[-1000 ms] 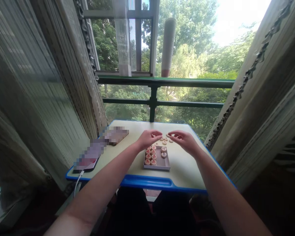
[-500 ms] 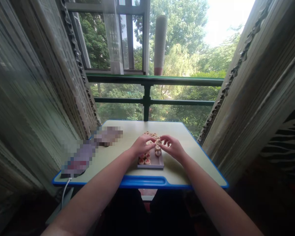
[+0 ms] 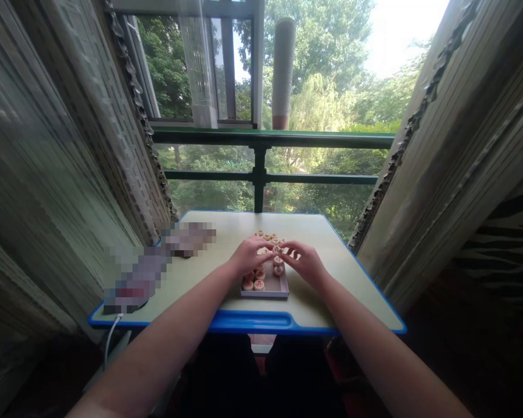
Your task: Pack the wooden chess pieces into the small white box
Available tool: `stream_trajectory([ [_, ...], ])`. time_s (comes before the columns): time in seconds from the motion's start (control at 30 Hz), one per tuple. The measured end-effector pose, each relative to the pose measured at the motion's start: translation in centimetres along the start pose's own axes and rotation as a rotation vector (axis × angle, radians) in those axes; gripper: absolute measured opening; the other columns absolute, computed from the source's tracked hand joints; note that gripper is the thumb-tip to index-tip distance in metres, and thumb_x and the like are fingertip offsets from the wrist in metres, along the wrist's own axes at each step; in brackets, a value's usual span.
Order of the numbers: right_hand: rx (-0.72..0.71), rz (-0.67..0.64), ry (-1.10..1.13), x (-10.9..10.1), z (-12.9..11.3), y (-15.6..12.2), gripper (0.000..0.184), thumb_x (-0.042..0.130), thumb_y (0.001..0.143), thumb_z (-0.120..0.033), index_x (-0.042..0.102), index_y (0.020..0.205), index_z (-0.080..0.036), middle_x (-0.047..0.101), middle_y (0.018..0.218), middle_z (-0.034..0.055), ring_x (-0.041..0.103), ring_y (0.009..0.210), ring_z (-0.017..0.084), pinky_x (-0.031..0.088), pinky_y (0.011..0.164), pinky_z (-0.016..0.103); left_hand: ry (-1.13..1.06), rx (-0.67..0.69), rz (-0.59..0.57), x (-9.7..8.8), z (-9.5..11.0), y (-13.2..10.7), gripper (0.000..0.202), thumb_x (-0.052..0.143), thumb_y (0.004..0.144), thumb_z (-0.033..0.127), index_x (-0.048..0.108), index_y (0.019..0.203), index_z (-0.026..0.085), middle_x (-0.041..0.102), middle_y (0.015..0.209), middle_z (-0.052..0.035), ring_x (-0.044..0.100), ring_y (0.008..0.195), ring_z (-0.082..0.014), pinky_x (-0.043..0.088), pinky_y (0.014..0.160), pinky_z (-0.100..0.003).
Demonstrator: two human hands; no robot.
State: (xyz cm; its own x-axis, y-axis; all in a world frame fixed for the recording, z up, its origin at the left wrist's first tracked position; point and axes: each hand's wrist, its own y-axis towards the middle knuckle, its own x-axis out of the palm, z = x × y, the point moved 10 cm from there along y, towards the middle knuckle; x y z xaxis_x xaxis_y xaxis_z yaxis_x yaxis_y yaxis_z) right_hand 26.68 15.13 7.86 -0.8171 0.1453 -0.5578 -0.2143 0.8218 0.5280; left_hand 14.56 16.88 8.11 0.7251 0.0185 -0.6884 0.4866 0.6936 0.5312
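A shallow box (image 3: 265, 294) with a pale rim stands on the table, and round wooden Chinese chess pieces lie inside it. Red-marked pieces (image 3: 259, 285) fill its near left corner. Along its right side sit dark-marked pieces (image 3: 278, 270). Over the box, my left hand (image 3: 249, 255) and my right hand (image 3: 305, 260) meet from either side at one Chinese chess piece (image 3: 277, 249), fingertips closed on its edges. More pieces (image 3: 267, 237) lie just beyond my hands. My left hand hides part of the box's left side.
The pale table (image 3: 348, 290) has a blue raised edge with a groove in front. At its left lies a blurred-out object (image 3: 135, 278) with a white cable (image 3: 110, 339). Beyond stand a green railing (image 3: 322, 139), a stack of cups (image 3: 283, 75) and curtains (image 3: 418, 174) on both sides.
The view has shifted slightly. Both hands have drawn a little closer together around the Chinese chess piece, which has moved slightly left with them.
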Motion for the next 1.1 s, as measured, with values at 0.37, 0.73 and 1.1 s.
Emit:
stream_trajectory([
  [0.37, -0.002, -0.006, 0.014, 0.3, 0.0, 0.2, 0.025, 0.058, 0.076, -0.031, 0.063, 0.098, -0.021, 0.068, 0.093, 0.0053, 0.060, 0.067, 0.014, 0.050, 0.061, 0.028, 0.053, 0.036, 0.006, -0.2, 0.3, 0.1, 0.025, 0.054, 0.082, 0.035, 0.069, 0.090, 0.018, 0.069, 0.088, -0.0077, 0.059, 0.085, -0.0192, 0.043, 0.083, -0.032],
  [0.73, 0.016, -0.079, -0.026, 0.7, 0.3, 0.2, 0.024, 0.061, 0.075, -0.034, 0.066, 0.094, -0.020, 0.069, 0.092, 0.0055, 0.059, 0.070, 0.014, 0.049, 0.063, 0.028, 0.018, 0.105, -0.040, 0.3, 1.2, -0.2, 0.026, 0.055, 0.081, 0.036, 0.069, 0.092, 0.017, 0.069, 0.090, -0.0086, 0.060, 0.088, -0.0197, 0.043, 0.085, -0.033],
  [1.1, 0.012, -0.180, -0.146, 0.5, -0.1, -0.4, 0.017, 0.065, 0.070, -0.032, 0.064, 0.082, -0.020, 0.060, 0.073, 0.0014, 0.050, 0.065, 0.013, 0.041, 0.060, 0.025, 0.053, -0.048, 0.092, -1.3, -0.5, -0.1, 0.017, 0.055, 0.077, 0.025, 0.070, 0.082, 0.019, 0.070, 0.087, -0.0045, 0.061, 0.086, -0.0187, 0.044, 0.085, -0.032],
])
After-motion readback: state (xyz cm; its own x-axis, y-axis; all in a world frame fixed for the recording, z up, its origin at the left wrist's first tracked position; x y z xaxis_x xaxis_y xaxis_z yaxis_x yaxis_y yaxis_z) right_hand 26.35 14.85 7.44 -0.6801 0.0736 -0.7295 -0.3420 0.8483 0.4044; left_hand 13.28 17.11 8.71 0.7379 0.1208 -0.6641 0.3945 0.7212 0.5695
